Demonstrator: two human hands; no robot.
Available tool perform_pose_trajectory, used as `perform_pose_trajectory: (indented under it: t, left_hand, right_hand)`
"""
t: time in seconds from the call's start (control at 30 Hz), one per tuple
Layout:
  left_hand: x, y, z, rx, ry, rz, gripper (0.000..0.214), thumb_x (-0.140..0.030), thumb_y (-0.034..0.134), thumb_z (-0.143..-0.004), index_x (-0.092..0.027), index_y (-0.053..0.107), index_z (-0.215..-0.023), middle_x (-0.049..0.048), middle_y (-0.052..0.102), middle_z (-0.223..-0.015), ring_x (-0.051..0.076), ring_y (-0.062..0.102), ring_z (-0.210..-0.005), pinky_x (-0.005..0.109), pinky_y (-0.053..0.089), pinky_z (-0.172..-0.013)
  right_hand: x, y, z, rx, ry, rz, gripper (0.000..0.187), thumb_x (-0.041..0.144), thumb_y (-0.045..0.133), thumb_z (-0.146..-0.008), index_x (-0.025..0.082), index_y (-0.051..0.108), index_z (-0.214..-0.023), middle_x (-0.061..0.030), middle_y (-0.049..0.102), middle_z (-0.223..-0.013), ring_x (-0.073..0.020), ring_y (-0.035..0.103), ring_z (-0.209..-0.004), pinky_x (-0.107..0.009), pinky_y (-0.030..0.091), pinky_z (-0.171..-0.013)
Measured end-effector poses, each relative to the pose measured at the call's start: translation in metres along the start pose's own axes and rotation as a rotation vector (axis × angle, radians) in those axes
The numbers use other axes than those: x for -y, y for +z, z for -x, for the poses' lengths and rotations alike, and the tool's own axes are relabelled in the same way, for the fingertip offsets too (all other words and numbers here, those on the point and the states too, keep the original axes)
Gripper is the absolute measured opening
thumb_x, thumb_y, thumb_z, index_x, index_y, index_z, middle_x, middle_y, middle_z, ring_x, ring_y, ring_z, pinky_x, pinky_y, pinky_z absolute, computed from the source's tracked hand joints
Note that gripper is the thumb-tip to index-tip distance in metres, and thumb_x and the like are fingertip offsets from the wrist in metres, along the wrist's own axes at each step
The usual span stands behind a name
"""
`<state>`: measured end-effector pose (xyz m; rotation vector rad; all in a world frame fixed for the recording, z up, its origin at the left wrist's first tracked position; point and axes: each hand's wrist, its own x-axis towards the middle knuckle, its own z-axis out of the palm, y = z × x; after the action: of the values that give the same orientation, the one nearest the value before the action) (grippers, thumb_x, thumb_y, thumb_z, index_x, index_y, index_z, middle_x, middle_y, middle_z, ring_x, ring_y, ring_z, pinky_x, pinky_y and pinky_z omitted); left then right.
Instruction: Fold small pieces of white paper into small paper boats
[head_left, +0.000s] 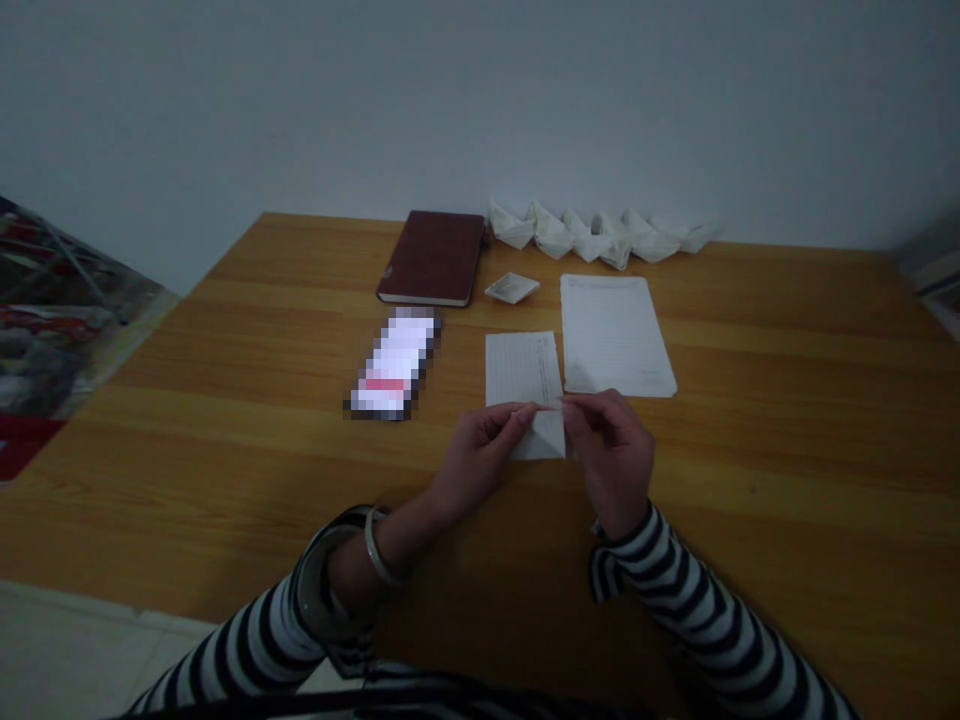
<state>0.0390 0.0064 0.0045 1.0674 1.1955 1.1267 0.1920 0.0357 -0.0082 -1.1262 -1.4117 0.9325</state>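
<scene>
A folded sheet of lined white paper [523, 372] lies on the wooden table [225, 420] in front of me. My left hand [476, 462] pinches its near edge from the left, fingers closed on a folded corner. My right hand [613, 455] pinches the same edge from the right, fingertips almost meeting the left ones. A flat white sheet [615, 333] lies just right of the folded one. Both arms wear black-and-white striped sleeves, and a pale bangle sits on my left wrist.
A dark red notebook [435, 256] lies at the back. A phone [394, 363] with a blurred screen lies left of the paper. A small folded paper piece [512, 288] sits behind it. Several folded paper boats [600, 235] line the wall. Clutter stands at far left.
</scene>
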Motion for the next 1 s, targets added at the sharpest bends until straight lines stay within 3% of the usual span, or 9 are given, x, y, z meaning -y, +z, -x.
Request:
perform_pose_trajectory:
  t: [0.2,0.37,0.43,0.67,1.0]
  left_hand:
    - [-0.001,-0.006,0.001,-0.017,0.108,-0.196,0.031,-0.036,0.053,-0.095,-0.017,0.075,-0.106,0.0056,0.076,-0.088,0.016,0.064,-0.074,0.025,0.047,-0.066]
    - [-0.006,-0.008,0.002,-0.043,0.219,-0.294,0.027,-0.030,0.053,-0.096,-0.018,0.074,-0.108,0.0067,0.077,-0.100,0.018,0.068,-0.084,0.028,0.051,-0.077]
    - [-0.007,-0.007,0.002,-0.030,0.233,-0.282,0.026,-0.028,0.054,-0.095,-0.018,0.074,-0.108,0.0070,0.077,-0.101,0.018,0.069,-0.086,0.028,0.052,-0.078]
    - [-0.005,-0.004,0.002,-0.066,0.177,-0.191,0.025,-0.029,0.057,-0.094,-0.020,0.075,-0.108,0.0063,0.076,-0.108,0.020,0.070,-0.097,0.032,0.052,-0.089]
    - [-0.001,-0.007,0.000,-0.049,0.134,-0.172,0.025,-0.033,0.058,-0.093,-0.022,0.075,-0.109,0.0045,0.077,-0.107,0.019,0.069,-0.097,0.031,0.050,-0.089]
  right_hand:
    - [0.002,-0.008,-0.009,0.118,0.030,-0.052,0.031,0.034,0.049,-0.096,0.020,0.071,-0.079,-0.0015,0.060,-0.073,-0.0153,0.058,-0.072,-0.030,0.047,-0.067]
    - [-0.002,-0.008,-0.009,0.221,0.173,-0.152,0.016,0.036,0.070,-0.083,0.020,0.066,-0.081,0.0011,0.062,-0.073,-0.0130,0.056,-0.064,-0.027,0.045,-0.059]
    - [-0.004,-0.008,-0.009,0.236,0.155,-0.149,0.014,0.033,0.073,-0.079,0.021,0.068,-0.081,0.0012,0.060,-0.075,-0.0128,0.055,-0.065,-0.026,0.045,-0.058]
    - [-0.003,-0.010,-0.012,0.245,0.007,-0.085,0.004,0.022,0.074,-0.077,0.022,0.074,-0.081,-0.0005,0.058,-0.079,-0.0145,0.054,-0.072,-0.030,0.046,-0.063]
    - [-0.003,-0.010,-0.012,0.269,0.063,-0.097,0.007,0.022,0.073,-0.077,0.022,0.075,-0.083,0.0008,0.058,-0.075,-0.0142,0.053,-0.069,-0.030,0.044,-0.064]
